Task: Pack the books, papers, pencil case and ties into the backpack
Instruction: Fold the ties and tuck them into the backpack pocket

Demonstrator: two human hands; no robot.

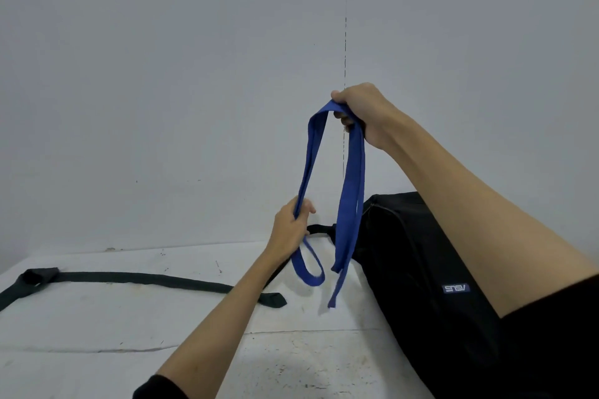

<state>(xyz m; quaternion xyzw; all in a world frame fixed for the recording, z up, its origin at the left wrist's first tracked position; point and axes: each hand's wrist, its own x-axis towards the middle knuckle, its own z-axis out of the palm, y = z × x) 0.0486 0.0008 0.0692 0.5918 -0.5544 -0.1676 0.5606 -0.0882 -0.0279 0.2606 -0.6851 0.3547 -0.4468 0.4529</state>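
Blue tie (351, 172) gripped by right hand (363, 110) and left hand (291, 227), unpacked; dark tie (142, 278) on worktop (97, 350); backpack (421, 269) contents possibly hidden.

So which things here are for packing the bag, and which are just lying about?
For the job:
- blue tie, held up by the right hand and gripped lower down by the left hand
- dark tie, lying flat on the table
- black backpack

Just there:
- white table
- grey wall
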